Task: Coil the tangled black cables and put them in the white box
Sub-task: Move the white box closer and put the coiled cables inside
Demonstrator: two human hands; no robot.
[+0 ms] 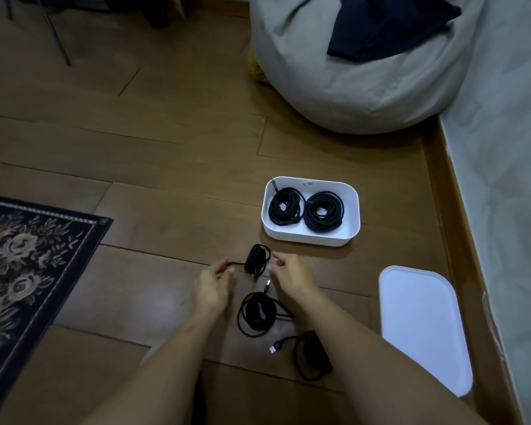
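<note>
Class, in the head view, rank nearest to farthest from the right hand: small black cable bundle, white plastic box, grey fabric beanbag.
1. small black cable bundle, just left of the right hand
2. white plastic box, ahead
3. grey fabric beanbag, far beyond the box

I count five black cables (324, 211): two coiled in the one white box (310, 239) beyond my left hand (212, 286) and right hand (292, 277), one bundle (255, 260) between them, two nearer me. One white lid (423, 326).

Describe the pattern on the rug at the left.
The rug is floral, pale roses on dark ground; head view shows it.
</note>
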